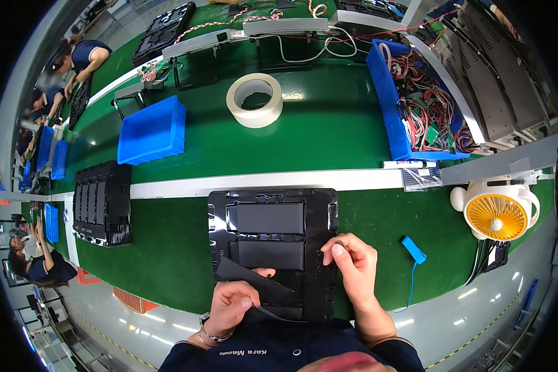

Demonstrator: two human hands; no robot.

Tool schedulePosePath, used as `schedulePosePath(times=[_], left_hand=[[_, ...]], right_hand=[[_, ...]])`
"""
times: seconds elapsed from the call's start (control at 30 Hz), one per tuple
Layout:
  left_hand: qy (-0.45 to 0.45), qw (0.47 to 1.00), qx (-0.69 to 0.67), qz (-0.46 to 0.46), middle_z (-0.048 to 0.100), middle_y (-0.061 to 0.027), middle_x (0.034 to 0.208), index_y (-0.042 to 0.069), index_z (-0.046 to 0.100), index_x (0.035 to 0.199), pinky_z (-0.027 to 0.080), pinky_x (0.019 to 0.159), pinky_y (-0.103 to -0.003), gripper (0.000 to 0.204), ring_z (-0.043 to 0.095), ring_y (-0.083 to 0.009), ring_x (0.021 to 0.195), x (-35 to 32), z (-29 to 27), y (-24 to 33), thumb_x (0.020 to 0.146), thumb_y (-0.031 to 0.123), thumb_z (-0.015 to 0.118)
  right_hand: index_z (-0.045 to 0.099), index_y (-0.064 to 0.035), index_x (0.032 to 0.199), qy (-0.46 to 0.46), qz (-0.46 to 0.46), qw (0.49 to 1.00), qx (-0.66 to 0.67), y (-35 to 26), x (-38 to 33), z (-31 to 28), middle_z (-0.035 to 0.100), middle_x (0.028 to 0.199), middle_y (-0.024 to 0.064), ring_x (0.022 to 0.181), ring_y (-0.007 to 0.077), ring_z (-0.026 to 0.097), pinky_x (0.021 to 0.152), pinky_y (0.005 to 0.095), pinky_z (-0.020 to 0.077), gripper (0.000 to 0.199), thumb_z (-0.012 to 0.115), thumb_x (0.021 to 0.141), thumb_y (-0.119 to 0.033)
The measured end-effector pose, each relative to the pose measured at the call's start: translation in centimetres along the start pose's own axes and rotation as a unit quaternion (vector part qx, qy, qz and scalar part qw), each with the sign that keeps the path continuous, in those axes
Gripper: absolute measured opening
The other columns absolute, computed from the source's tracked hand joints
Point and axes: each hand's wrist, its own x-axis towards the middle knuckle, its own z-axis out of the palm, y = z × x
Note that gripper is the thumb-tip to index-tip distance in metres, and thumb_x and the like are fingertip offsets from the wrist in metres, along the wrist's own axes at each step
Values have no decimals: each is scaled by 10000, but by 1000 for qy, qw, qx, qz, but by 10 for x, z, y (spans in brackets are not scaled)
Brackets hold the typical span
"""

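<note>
Left hand is closed on a dark flexible strip; right hand is pinched on the black panel, which is laid flat on the green surface. Strip placement is judged under way; careful alignment is required next.

The panel lies on the table before the person; behind it sits a tape roll, with 1 bin left (another right, holding wires).
</note>
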Motion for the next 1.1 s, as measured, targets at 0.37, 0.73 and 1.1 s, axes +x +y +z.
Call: schedulePosePath(times=[0.37,0.73,1.1], left_hand=[[3,999,31,33,596,-297,1222,-44,653,785,356,1042,-392,184,503,-334,1257,1,5,-1,843,130,644],[-18,992,85,88,523,-277,1345,-21,636,809,439,916,-350,246,535,-265,1219,-15,19,18,903,205,610],[29,946,210,247,421,-260,1453,10,648,896,325,1081,-435,149,362,-298,1395,-63,-4,6,931,136,576]], right_hand=[[674,2,921,-1,-15,1000,-14,-1,2,2,629,710,4,640,38,532,568,196,390,143,582,945,-104],[662,-6,1117,-31,-96,985,-140,-32,-25,25,718,923,53,615,1,476,524,160,348,308,703,813,-23],[696,-38,1030,-65,-90,970,-214,-40,-68,48,533,643,-75,556,-7,395,503,173,321,171,675,862,-57]])
